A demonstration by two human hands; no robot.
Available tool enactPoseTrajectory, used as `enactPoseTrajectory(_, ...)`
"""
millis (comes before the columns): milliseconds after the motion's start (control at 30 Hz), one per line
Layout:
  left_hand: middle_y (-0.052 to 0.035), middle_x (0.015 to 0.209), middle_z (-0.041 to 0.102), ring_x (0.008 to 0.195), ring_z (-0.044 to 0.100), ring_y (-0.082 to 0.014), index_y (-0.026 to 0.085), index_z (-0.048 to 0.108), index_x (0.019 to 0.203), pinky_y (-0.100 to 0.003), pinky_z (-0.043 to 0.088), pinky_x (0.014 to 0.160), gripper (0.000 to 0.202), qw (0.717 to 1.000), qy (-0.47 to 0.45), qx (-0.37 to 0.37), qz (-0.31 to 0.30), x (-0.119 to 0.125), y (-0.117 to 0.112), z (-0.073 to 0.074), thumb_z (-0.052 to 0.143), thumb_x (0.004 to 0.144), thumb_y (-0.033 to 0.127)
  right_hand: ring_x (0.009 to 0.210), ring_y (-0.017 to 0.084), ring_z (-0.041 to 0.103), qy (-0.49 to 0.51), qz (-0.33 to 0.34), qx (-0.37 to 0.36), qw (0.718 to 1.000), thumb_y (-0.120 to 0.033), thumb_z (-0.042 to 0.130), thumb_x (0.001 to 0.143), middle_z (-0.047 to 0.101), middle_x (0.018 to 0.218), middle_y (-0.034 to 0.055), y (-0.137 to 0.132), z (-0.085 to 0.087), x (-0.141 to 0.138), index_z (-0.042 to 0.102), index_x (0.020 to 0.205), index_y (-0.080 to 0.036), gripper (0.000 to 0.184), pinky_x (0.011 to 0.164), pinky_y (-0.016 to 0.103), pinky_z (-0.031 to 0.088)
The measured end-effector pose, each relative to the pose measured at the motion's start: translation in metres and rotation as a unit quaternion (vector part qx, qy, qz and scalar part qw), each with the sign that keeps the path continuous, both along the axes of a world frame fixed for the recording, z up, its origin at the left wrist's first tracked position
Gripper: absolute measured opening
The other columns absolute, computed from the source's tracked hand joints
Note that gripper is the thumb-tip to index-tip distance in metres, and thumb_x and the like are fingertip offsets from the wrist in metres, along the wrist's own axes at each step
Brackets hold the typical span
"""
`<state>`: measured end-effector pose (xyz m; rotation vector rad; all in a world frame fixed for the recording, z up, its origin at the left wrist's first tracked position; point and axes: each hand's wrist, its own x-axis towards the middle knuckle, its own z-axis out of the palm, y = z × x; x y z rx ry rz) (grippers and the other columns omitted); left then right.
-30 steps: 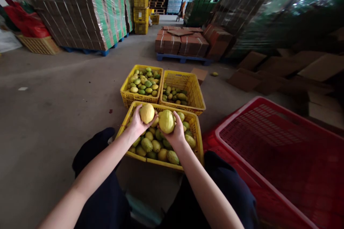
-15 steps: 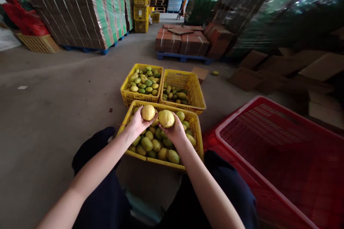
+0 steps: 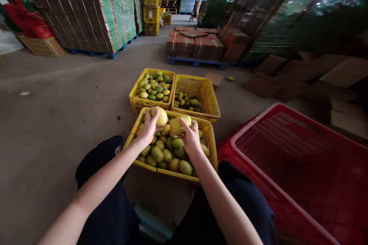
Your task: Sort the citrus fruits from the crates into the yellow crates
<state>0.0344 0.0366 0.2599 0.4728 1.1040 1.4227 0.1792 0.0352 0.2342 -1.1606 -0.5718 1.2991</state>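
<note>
My left hand [image 3: 147, 129] is closed around a pale yellow lemon [image 3: 161, 117], thumb over its near side. In my right hand [image 3: 192, 137] is a larger yellow lemon [image 3: 175, 125] with a bumpy, tapered shape, gripped by thumb and fingers. Both lemons are held side by side, a small gap between them, above the nearest yellow crate [image 3: 213, 153]. Many green and yellow lemons [image 3: 157, 154] fill that crate below my hands. My wrists and hands hide part of its contents.
Behind stand a yellow crate [image 3: 135, 101] heaped with lemons and a yellow crate [image 3: 211, 97] partly filled. A large red crate [image 3: 253, 160] is at my right. Boxes [image 3: 193, 44] on a blue pallet, flattened cardboard [image 3: 264, 84] and a wrapped stack [image 3: 115, 11] stand farther off.
Both hands have turned the lemons over: the palms faced up beneath them before, and now the thumbs lie across the near sides. The crates have not moved.
</note>
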Motion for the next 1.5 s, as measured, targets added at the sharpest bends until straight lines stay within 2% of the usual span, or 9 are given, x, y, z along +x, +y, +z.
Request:
enactPoseTrajectory(167, -0.0099, 0.138, 0.051, 0.137, 0.041, -0.0286, 0.027, 0.057, 0.122, -0.033, 0.044, 0.107, 0.062, 0.921, 0.270, 0.282, -0.014, -0.013, -0.007, 0.003, 0.087, 0.068, 0.030, 0.111, 0.024, 0.054, -0.373, -0.096, 0.229, 0.894, -0.034, 0.083, 0.065, 0.058, 0.116, 0.0048, -0.005, 0.006, 0.009, 0.054, 0.114, -0.026, 0.058, 0.102, 0.045, 0.046)
enactPoseTrajectory(367, -0.0110, 0.122, 0.057, 0.121, 0.055, -0.0295, 0.029, 0.055, 0.128, -0.044, 0.041, 0.108, 0.056, 0.741, 0.513, 0.433, -0.019, -0.019, -0.013, 0.001, 0.079, 0.077, 0.036, 0.111, 0.027, 0.057, -0.503, -0.119, 0.358, 0.778, -0.029, 0.070, 0.078, 0.057, 0.117, 0.0087, -0.008, 0.007, 0.014, 0.053, 0.118, -0.026, 0.044, 0.101, 0.050, 0.046)
enactPoseTrajectory(533, -0.0115, 0.123, 0.055, 0.119, 0.057, -0.0279, 0.030, 0.047, 0.139, -0.043, 0.044, 0.106, 0.060, 0.683, 0.557, 0.471, -0.034, -0.016, -0.013, -0.007, 0.073, 0.084, 0.032, 0.113, 0.028, 0.058, -0.527, -0.102, 0.384, 0.751, -0.029, 0.068, 0.082, 0.058, 0.121, 0.0101, -0.011, 0.003, 0.013, 0.053, 0.123, -0.027, 0.043, 0.100, 0.052, 0.047)
enactPoseTrajectory(867, -0.0105, 0.126, 0.056, 0.123, 0.055, -0.0275, 0.031, 0.055, 0.132, -0.044, 0.042, 0.109, 0.052, 0.713, 0.529, 0.459, -0.029, -0.020, -0.008, -0.003, 0.073, 0.084, 0.029, 0.120, 0.030, 0.059, -0.505, -0.074, 0.403, 0.760, -0.023, 0.070, 0.079, 0.067, 0.121, 0.0081, -0.010, 0.009, 0.015, 0.060, 0.119, -0.030, 0.042, 0.108, 0.055, 0.043)
enactPoseTrajectory(1000, -0.0098, 0.125, 0.060, 0.127, 0.053, -0.0301, 0.028, 0.066, 0.118, -0.044, 0.039, 0.113, 0.051, 0.824, 0.415, 0.381, -0.064, -0.018, -0.010, 0.005, 0.085, 0.070, 0.027, 0.119, 0.031, 0.059, -0.451, -0.059, 0.362, 0.814, -0.028, 0.076, 0.073, 0.068, 0.120, 0.0073, -0.013, 0.016, 0.015, 0.063, 0.113, -0.029, 0.042, 0.109, 0.056, 0.042)
enactPoseTrajectory(1100, -0.0076, 0.123, 0.064, 0.128, 0.053, -0.0283, 0.026, 0.069, 0.108, -0.035, 0.045, 0.106, 0.058, 0.940, 0.205, 0.268, -0.060, -0.013, -0.010, 0.011, 0.093, 0.055, 0.019, 0.118, 0.029, 0.059, -0.382, -0.022, 0.318, 0.867, -0.028, 0.081, 0.067, 0.067, 0.122, 0.0070, -0.013, 0.021, 0.016, 0.066, 0.113, -0.028, 0.049, 0.099, 0.049, 0.051)
enactPoseTrajectory(1167, -0.0047, 0.114, 0.068, 0.122, 0.059, -0.0251, 0.024, 0.069, 0.101, -0.028, 0.050, 0.096, 0.059, 0.976, 0.075, 0.195, -0.054, -0.011, -0.006, 0.012, 0.093, 0.049, 0.012, 0.115, 0.027, 0.060, -0.305, 0.001, 0.272, 0.913, -0.027, 0.084, 0.061, 0.066, 0.120, 0.0063, -0.011, 0.024, 0.017, 0.068, 0.111, -0.027, 0.052, 0.087, 0.041, 0.056)
enactPoseTrajectory(1300, -0.0036, 0.097, 0.072, 0.099, 0.067, -0.0212, 0.018, 0.068, 0.095, -0.026, 0.055, 0.083, 0.045, 0.989, -0.043, 0.112, -0.090, -0.012, 0.001, 0.010, 0.090, 0.056, 0.015, 0.091, 0.021, 0.066, -0.088, 0.060, 0.167, 0.980, -0.025, 0.088, 0.053, 0.073, 0.098, 0.0012, -0.006, 0.028, 0.018, 0.071, 0.102, -0.024, 0.052, 0.075, 0.031, 0.057)
enactPoseTrajectory(1500, -0.0049, 0.084, 0.073, 0.088, 0.070, -0.0185, 0.014, 0.067, 0.086, -0.027, 0.058, 0.078, 0.014, 0.988, -0.111, 0.026, -0.106, -0.014, 0.004, 0.005, 0.077, 0.077, 0.019, 0.091, 0.022, 0.070, 0.087, 0.090, 0.075, 0.989, -0.033, 0.078, 0.066, 0.076, 0.089, 0.0001, 0.000, 0.025, 0.015, 0.071, 0.093, -0.020, 0.030, 0.073, 0.029, 0.057)
